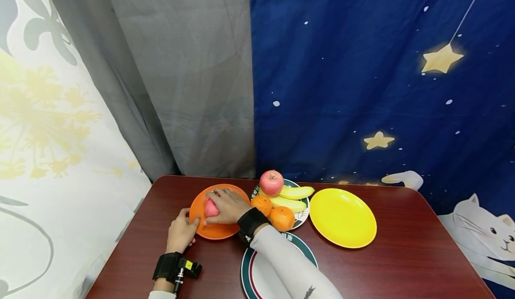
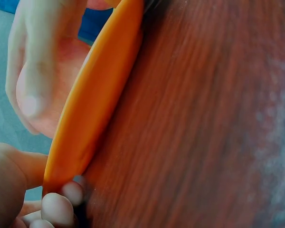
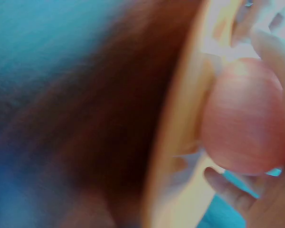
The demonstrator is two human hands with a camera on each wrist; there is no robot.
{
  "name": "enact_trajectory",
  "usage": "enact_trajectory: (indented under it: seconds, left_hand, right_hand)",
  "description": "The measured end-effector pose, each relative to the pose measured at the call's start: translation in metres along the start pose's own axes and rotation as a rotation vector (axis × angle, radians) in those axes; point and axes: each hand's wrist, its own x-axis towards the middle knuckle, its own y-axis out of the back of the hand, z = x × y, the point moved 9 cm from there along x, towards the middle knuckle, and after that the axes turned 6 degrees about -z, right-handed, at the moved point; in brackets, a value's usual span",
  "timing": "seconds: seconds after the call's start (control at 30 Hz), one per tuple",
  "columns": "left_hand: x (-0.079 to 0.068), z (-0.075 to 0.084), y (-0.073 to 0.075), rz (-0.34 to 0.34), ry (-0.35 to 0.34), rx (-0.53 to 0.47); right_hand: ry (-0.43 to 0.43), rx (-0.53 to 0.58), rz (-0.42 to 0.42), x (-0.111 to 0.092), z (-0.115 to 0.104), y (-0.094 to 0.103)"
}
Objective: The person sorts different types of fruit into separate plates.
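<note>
An orange plate point(image 1: 219, 233) lies at the left of the table, and a pink-red apple point(image 1: 211, 208) is over it. My right hand point(image 1: 229, 206) holds the apple from above, fingers and thumb spread round its sides. In the right wrist view the apple point(image 3: 247, 118) shows close to the plate's surface; whether it touches is unclear. My left hand point(image 1: 182, 232) pinches the plate's near-left rim. The left wrist view shows its thumb on the inner side of the plate point(image 2: 92, 104) and fingertips point(image 2: 57, 208) at the underside.
Right of the orange plate, a patterned plate point(image 1: 302, 218) bears another apple point(image 1: 271, 183), bananas point(image 1: 291, 204) and oranges point(image 1: 282, 218). A green-rimmed white plate point(image 1: 251, 274) lies in front, partly under my right forearm. Farther right is a yellow plate point(image 1: 343, 218). Curtains point(image 1: 201, 89) hang behind the table.
</note>
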Motion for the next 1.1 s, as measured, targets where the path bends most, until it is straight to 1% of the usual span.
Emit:
enact_trajectory:
  seconds: [0.07,0.1,0.17,0.27,0.33,0.4,0.47,0.6,0.73,0.83,1.0,1.1]
  left_hand:
    - [0.0,-0.001,0.0,0.001,0.001,-0.005]
    - [0.0,-0.002,0.0,0.003,0.001,-0.007]
    - [-0.001,-0.003,0.001,0.006,0.001,-0.013]
    - [-0.003,-0.005,0.001,0.007,0.009,-0.02]
    - [-0.004,-0.005,0.001,0.008,0.007,-0.02]
    - [-0.005,-0.006,0.002,0.008,0.006,-0.017]
    - [-0.005,-0.006,0.003,0.012,0.001,-0.013]
    - [-0.003,-0.005,0.004,0.008,-0.003,-0.016]
    - [-0.001,-0.004,0.003,0.006,-0.002,-0.019]
    - [-0.001,-0.004,0.003,0.007,0.0,-0.018]
    - [0.0,-0.004,0.001,0.007,-0.002,-0.019]
    - [0.0,-0.003,0.0,0.01,-0.003,-0.024]
  right_hand:
    - [0.006,0.003,0.017,-0.002,0.004,0.013]
    - [0.007,0.006,0.031,-0.004,0.006,0.023]
    - [0.008,-0.002,0.087,-0.009,0.013,0.047]
    - [-0.021,-0.019,0.157,-0.022,0.028,0.085]
    - [-0.057,-0.03,0.186,-0.033,0.042,0.104]
    - [-0.088,-0.034,0.187,-0.043,0.058,0.117]
    - [-0.111,-0.052,0.175,-0.052,0.074,0.122]
    - [-0.125,-0.062,0.14,-0.067,0.104,0.117]
    - [-0.134,-0.036,0.111,-0.079,0.126,0.102]
    - [-0.154,0.011,0.089,-0.085,0.135,0.088]
    - [-0.218,0.11,0.056,-0.09,0.145,0.065]
    - [-0.239,0.155,0.071,-0.09,0.149,0.057]
